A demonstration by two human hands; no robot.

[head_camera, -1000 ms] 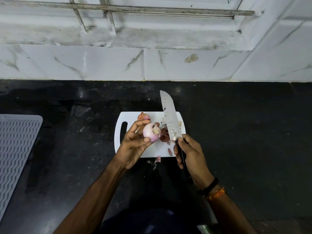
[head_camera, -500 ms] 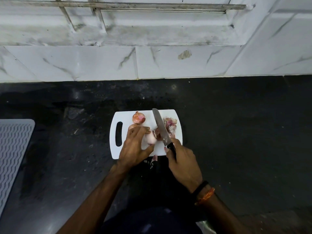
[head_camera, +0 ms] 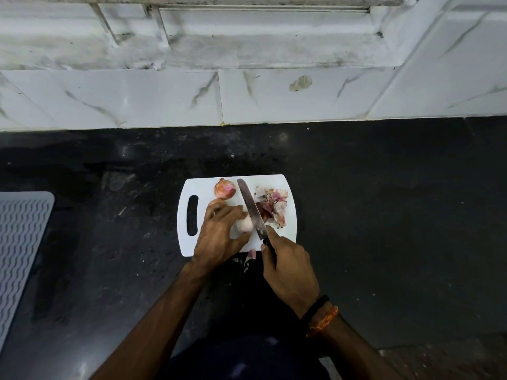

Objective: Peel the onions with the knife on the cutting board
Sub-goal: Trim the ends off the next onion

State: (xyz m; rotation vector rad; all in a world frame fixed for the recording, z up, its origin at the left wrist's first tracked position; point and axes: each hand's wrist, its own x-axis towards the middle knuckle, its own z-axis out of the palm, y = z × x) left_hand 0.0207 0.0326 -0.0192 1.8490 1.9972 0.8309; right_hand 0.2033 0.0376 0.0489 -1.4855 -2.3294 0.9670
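1. The white cutting board lay on the dark bench.
2. The left hand curled over a peeled onion and held it down on the board.
3. The right hand gripped the knife by its handle, its blade touching the onion's right side.
4. An unpeeled onion sat beyond the left hand; onion skins lay right of the blade.
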